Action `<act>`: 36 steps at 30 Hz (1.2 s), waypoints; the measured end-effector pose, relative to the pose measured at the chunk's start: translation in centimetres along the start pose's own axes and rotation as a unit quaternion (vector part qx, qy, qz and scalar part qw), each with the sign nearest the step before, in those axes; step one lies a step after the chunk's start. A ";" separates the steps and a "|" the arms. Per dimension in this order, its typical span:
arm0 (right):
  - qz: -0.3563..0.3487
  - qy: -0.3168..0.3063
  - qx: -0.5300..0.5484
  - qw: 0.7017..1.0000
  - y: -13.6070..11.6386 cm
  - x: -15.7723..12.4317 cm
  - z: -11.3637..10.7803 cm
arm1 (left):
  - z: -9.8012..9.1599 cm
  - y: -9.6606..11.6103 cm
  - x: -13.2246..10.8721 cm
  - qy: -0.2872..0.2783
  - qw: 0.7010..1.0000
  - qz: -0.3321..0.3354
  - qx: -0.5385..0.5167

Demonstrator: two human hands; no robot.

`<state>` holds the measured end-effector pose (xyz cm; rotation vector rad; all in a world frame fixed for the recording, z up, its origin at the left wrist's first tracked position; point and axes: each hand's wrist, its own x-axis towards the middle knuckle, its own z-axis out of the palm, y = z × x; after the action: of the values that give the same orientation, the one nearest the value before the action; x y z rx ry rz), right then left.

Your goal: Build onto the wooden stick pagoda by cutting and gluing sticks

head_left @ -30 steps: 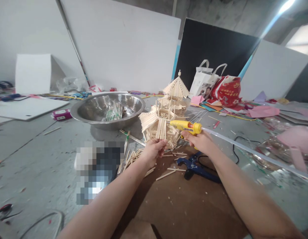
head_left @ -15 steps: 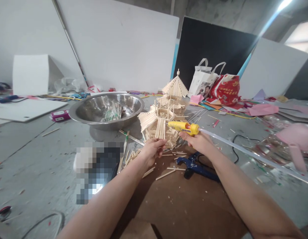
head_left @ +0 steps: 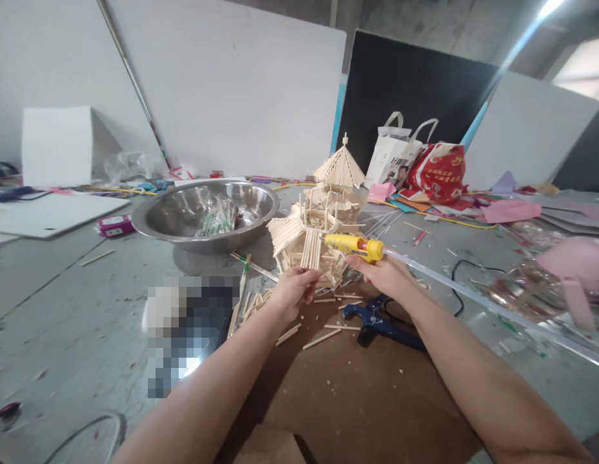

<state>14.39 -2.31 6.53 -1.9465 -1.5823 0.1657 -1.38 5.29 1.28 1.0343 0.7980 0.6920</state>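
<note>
A tiered pavilion model (head_left: 318, 216) built of pale wooden sticks stands in front of me, topped by a pointed roof. My left hand (head_left: 296, 293) is closed in a pinch at the lower ends of a row of wooden sticks (head_left: 311, 250) on its front roof slope. In my right hand (head_left: 381, 274) is a yellow hot glue gun (head_left: 352, 245), its nozzle at the upper right edge of that row. A long clear glue stick (head_left: 439, 277) runs out from its back. My fingers partly hide the stick ends and the gun's handle.
Loose sticks (head_left: 321, 339) and a blue cutter tool (head_left: 383, 325) lie on the brown board (head_left: 367, 399). Left of the model stands a metal basin (head_left: 207, 241) holding packaged sticks. Bags (head_left: 437, 174), coloured paper and a pink-lidded jug (head_left: 577, 270) are to the right.
The whole view has shifted very slightly to the left. Both hands keep nearly the same pose, and the glue gun stays against the roof sticks.
</note>
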 end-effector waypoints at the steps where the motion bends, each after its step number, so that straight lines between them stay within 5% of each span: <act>1: -0.002 -0.002 -0.004 1.000 0.0 0.0 0.0 | 0.0 0.0 0.0 0.002 1.000 0.001 -0.002; 21: 0.031 0.000 -0.029 0.999 0.1 0.1 0.1 | 0.1 -0.8 0.2 0.006 0.999 0.020 -0.033; 36: -0.012 0.027 -0.019 0.999 0.4 0.3 0.5 | -0.1 -1.0 0.3 0.002 0.999 0.035 -0.019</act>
<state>14.55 -1.91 5.96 -1.9439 -1.5826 0.0738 -1.17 5.25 0.28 1.0307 0.7530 0.7668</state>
